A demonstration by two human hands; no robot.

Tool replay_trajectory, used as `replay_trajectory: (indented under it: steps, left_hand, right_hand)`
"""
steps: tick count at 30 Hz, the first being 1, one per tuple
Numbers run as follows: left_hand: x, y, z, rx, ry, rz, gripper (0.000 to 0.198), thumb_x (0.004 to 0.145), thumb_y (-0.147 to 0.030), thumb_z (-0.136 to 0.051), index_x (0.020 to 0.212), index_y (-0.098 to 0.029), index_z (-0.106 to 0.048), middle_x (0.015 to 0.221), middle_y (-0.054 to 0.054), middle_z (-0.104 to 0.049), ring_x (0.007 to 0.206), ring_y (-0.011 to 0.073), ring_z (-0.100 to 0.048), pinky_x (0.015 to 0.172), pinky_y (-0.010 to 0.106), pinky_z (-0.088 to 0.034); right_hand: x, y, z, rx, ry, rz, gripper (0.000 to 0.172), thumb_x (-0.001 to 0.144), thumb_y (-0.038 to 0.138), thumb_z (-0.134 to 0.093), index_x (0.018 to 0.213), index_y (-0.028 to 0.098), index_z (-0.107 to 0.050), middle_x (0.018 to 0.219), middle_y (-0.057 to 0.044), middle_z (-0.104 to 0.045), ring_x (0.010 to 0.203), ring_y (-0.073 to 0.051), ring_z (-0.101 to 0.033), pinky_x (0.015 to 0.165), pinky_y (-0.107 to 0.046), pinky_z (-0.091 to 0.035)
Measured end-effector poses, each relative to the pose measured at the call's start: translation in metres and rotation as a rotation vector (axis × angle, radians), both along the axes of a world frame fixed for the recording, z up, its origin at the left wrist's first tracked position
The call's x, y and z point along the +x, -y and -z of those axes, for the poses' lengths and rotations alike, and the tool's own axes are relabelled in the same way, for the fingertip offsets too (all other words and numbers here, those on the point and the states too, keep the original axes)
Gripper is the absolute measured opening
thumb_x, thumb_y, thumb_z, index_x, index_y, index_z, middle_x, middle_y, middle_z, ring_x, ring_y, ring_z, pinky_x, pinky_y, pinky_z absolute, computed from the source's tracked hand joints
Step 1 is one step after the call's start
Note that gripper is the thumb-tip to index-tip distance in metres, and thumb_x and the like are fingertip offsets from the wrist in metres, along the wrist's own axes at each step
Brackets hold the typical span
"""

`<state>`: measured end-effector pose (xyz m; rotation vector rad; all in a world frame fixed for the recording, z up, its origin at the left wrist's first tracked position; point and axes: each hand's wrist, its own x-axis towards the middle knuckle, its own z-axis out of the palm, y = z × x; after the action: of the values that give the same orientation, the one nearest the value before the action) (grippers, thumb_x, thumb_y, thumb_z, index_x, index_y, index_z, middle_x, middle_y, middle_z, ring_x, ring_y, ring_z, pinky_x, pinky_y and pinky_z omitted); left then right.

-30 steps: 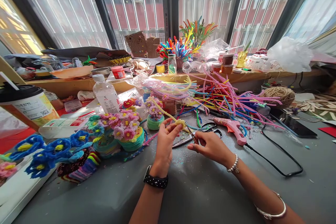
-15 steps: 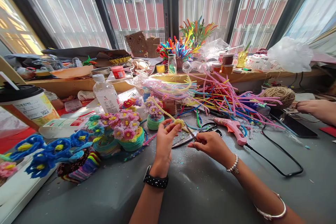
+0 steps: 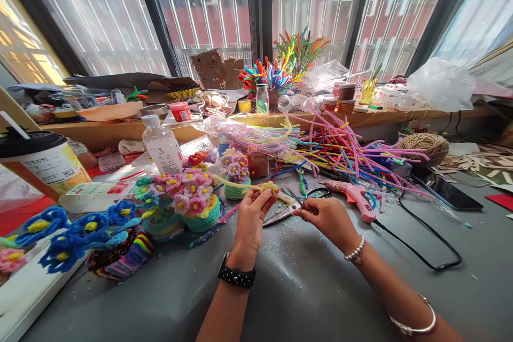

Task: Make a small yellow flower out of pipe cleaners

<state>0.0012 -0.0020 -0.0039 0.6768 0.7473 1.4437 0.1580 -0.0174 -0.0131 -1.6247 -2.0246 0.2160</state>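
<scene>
My left hand pinches a small yellow pipe-cleaner flower between thumb and fingertips. From the flower a pale yellow pipe-cleaner stem sticks out to the left. My right hand is closed around the handles of small scissors, mostly covered by the fingers. Their blades point up and left, a little apart from the flower. Beneath and behind them, larger black-handled scissors lie on the grey table. A pink glue gun rests right of my right hand.
Pots of pipe-cleaner flowers stand left of my hands, with a blue-flowered one nearer. Loose pipe cleaners heap up behind. A black cord loops on the right, near a phone. A bottle and a cup stand left.
The scissors in my right hand have drawn back from the flower, slightly to the right. The flower has turned and shifted a little left. Another person's hand at the right edge has left view.
</scene>
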Motion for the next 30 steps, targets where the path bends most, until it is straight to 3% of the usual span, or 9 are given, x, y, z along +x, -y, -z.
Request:
replay_trajectory:
  steps: [6,10,14,20,24,30]
  left_hand:
    - [-0.0001,-0.0009,0.0,-0.019,-0.031,-0.068,0.015,0.058,-0.013,-0.064,0.072,-0.013,-0.057,0.07,0.001,-0.061,0.066,0.0096,-0.058,0.064,0.02,-0.045]
    - [0.0,-0.0022,0.0014,-0.018,0.007,-0.085,0.015,0.055,-0.011,-0.065,0.069,-0.012,-0.058,0.071,0.0,-0.061,0.065,0.0077,-0.056,0.066,0.019,-0.043]
    - [-0.0006,-0.0023,0.0027,-0.016,0.015,-0.05,0.015,0.056,-0.012,-0.065,0.07,-0.013,-0.059,0.072,0.0,-0.062,0.067,0.0083,-0.057,0.07,0.021,-0.043]
    - [-0.0013,-0.0017,0.0049,-0.013,-0.057,0.023,0.016,0.058,-0.014,-0.064,0.072,-0.013,-0.059,0.073,0.0,-0.061,0.068,0.0084,-0.057,0.069,0.021,-0.044]
    - [0.0014,0.0005,0.0044,-0.031,-0.194,0.081,0.029,0.054,-0.015,-0.068,0.08,-0.014,-0.058,0.075,0.003,-0.062,0.069,0.0116,-0.057,0.061,0.021,-0.045]
    - [0.0068,0.0035,0.0028,0.003,-0.407,0.188,0.025,0.051,-0.019,-0.07,0.071,-0.013,-0.056,0.067,0.003,-0.063,0.064,0.0118,-0.057,0.058,0.021,-0.046]
  right_hand:
    - [0.0009,-0.0012,0.001,-0.156,0.082,-0.108,0.008,0.068,0.022,-0.056,0.062,0.018,-0.061,0.059,-0.001,-0.061,0.056,-0.014,-0.051,0.052,-0.022,-0.031]
    - [-0.0004,-0.0004,0.0004,-0.196,0.131,-0.21,0.009,0.07,0.017,-0.054,0.067,0.019,-0.062,0.067,-0.002,-0.063,0.065,-0.016,-0.054,0.059,-0.023,-0.035]
    - [-0.001,0.0001,0.0008,-0.185,0.158,-0.205,0.009,0.072,0.018,-0.054,0.069,0.018,-0.062,0.069,-0.004,-0.062,0.066,-0.016,-0.054,0.061,-0.025,-0.036]
    - [-0.0037,0.001,-0.0032,-0.06,-0.081,-0.195,0.016,0.077,0.024,-0.049,0.07,0.015,-0.06,0.068,-0.003,-0.059,0.061,-0.013,-0.051,0.056,-0.023,-0.037]
    - [-0.0042,0.0025,-0.0064,0.006,-0.304,-0.141,0.017,0.079,0.028,-0.046,0.077,0.015,-0.058,0.072,-0.003,-0.06,0.063,-0.013,-0.052,0.057,-0.023,-0.039]
    - [-0.0045,0.0038,-0.0068,0.0,-0.442,-0.162,0.019,0.078,0.031,-0.048,0.082,0.016,-0.059,0.077,-0.004,-0.061,0.066,-0.014,-0.054,0.057,-0.023,-0.041]
